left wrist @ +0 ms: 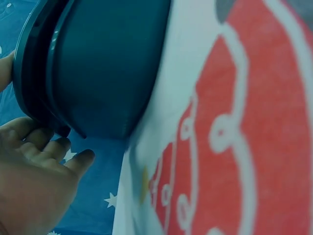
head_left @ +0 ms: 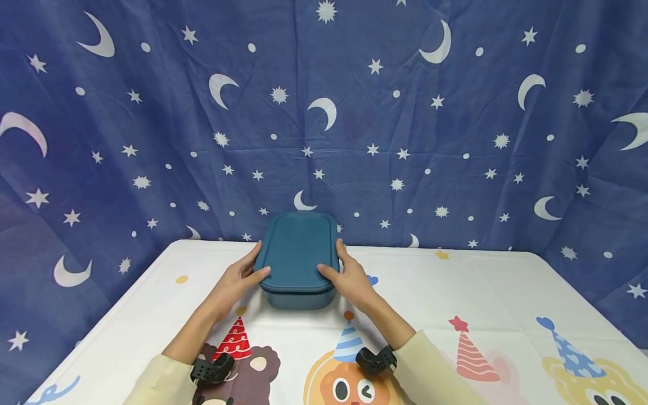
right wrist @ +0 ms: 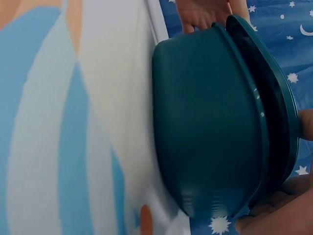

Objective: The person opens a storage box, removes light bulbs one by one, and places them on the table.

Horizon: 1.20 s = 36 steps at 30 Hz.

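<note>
One lidded food box, rounded-rectangular, in smooth dark teal plastic, standing on the white tablecloth printed with cartoon party animals (head_left: 430, 292), near its far edge and about midway between my arms. Its parts: a deep, slightly paler teal plastic tub (head_left: 298, 302), base down on the cloth; above it, a flat dark teal plastic lid with a raised rim (head_left: 298, 247). Both wrist views show a dark gap between lid and tub along the near side; whether the lid is loose all round I cannot tell. My left hand (head_left: 235, 286) and my right hand (head_left: 353, 280), one pair, are clamped on opposite long sides of the lid, nearer its front corners. Each thumb lies on the top face, the fingers at the rim below, a pinch from above and beneath that probably serves to keep the lid level. The matched placing likely shares the weight evenly, and the tub, resting on the cloth, seems to need no support from me. Also listed: two black wrist straps (head_left: 214, 369), one per arm, cream sleeves (head_left: 161, 382), and a dark blue cloth backdrop with white moons and stars (head_left: 354, 112), hung behind the table.
</note>
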Tool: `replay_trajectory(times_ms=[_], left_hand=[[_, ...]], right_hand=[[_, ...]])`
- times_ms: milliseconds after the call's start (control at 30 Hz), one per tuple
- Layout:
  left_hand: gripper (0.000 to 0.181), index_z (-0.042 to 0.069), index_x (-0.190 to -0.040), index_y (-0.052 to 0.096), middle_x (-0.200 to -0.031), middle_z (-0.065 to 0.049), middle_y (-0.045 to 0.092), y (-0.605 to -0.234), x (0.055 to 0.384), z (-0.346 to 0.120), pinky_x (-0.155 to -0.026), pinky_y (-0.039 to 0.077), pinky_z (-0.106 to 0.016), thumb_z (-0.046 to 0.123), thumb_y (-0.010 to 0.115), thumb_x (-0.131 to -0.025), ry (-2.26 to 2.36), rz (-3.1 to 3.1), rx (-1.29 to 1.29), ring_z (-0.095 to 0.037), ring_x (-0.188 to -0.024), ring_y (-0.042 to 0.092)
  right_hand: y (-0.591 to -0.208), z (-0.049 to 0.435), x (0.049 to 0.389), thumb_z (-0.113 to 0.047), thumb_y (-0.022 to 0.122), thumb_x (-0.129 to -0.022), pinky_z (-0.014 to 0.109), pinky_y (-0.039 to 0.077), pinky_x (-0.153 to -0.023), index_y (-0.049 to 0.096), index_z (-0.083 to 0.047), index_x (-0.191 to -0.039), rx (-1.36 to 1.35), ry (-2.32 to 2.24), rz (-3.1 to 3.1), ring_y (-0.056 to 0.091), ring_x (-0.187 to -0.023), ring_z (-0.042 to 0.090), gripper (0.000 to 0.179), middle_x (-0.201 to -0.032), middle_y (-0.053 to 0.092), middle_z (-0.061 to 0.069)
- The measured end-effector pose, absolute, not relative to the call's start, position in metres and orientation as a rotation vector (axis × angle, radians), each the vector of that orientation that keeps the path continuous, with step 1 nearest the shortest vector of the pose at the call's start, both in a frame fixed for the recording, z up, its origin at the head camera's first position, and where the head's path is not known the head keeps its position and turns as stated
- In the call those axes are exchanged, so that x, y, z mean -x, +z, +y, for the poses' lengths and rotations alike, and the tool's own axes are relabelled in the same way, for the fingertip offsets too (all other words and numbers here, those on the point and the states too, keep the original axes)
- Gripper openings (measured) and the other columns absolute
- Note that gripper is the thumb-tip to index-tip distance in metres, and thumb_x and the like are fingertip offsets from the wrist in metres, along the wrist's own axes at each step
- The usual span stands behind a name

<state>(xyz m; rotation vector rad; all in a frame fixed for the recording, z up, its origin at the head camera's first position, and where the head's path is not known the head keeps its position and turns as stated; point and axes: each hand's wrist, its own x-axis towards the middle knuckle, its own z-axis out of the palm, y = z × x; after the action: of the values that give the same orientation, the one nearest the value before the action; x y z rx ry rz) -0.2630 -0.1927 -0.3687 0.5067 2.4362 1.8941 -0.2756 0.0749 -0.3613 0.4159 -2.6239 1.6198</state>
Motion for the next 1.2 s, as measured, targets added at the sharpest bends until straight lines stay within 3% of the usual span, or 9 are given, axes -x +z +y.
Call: replay_trajectory(times_ms=[267, 567, 933, 1000, 1067, 1200], left_hand=[[0.072, 0.016, -0.154, 0.018, -0.159, -0.008, 0.011, -0.361, 0.26, -0.202, -0.112, 0.017, -0.052, 0.031, 0.059, -0.096, 1.897, 2.512, -0.474, -0.03, -0.144, 0.01], [0.07, 0.017, -0.154, 0.018, -0.158, -0.009, 0.014, -0.355, 0.254, -0.213, -0.111, 0.02, -0.051, 0.028, 0.059, -0.097, 1.951, 2.538, -0.483, -0.029, -0.143, 0.016], [0.071, 0.021, -0.154, 0.015, -0.158, -0.013, 0.011, -0.338, 0.246, -0.237, -0.11, 0.019, -0.053, 0.027, 0.057, -0.098, 1.968, 2.6, -0.468, -0.033, -0.143, 0.014], [0.071, 0.022, -0.154, 0.015, -0.158, -0.012, 0.01, -0.337, 0.243, -0.24, -0.111, 0.021, -0.048, 0.027, 0.057, -0.098, 1.974, 2.611, -0.457, -0.033, -0.143, 0.014], [0.071, 0.022, -0.154, 0.015, -0.158, -0.012, 0.01, -0.337, 0.241, -0.243, -0.111, 0.025, -0.034, 0.027, 0.057, -0.098, 1.986, 2.619, -0.451, -0.033, -0.143, 0.014], [0.069, 0.021, -0.154, 0.015, -0.159, -0.012, 0.007, -0.338, 0.237, -0.248, -0.097, 0.033, -0.01, 0.024, 0.056, -0.098, 2.029, 2.634, -0.449, -0.034, -0.142, 0.013]], right_hand=[[-0.351, 0.066, 0.273, -0.036, 0.06, -0.093, 0.045, 0.017, -0.114, 0.01, -0.008, -0.153, -0.503, 1.614, -2.594, 0.008, -0.144, 0.024, 0.083, -0.158, 0.008, 0.01], [-0.339, 0.051, 0.271, -0.035, 0.061, -0.093, 0.043, 0.015, -0.114, 0.009, -0.01, -0.154, -0.542, 1.644, -2.584, 0.005, -0.144, 0.015, 0.084, -0.159, 0.004, 0.0], [-0.33, 0.028, 0.267, -0.035, 0.061, -0.093, 0.047, 0.013, -0.114, 0.008, -0.011, -0.154, -0.641, 1.686, -2.566, 0.005, -0.144, 0.019, 0.085, -0.159, 0.003, -0.003], [-0.329, 0.023, 0.264, -0.035, 0.06, -0.093, 0.047, 0.016, -0.113, 0.007, -0.009, -0.154, -0.687, 1.666, -2.558, 0.006, -0.144, 0.02, 0.085, -0.159, 0.001, -0.002], [-0.329, 0.019, 0.262, -0.034, 0.06, -0.093, 0.048, 0.019, -0.112, 0.006, -0.008, -0.154, -0.723, 1.641, -2.55, 0.007, -0.144, 0.022, 0.085, -0.159, 0.0, -0.001], [-0.328, 0.011, 0.259, -0.034, 0.06, -0.093, 0.046, 0.029, -0.109, 0.005, -0.008, -0.154, -0.763, 1.597, -2.56, 0.012, -0.144, 0.023, 0.086, -0.159, -0.001, -0.001]])
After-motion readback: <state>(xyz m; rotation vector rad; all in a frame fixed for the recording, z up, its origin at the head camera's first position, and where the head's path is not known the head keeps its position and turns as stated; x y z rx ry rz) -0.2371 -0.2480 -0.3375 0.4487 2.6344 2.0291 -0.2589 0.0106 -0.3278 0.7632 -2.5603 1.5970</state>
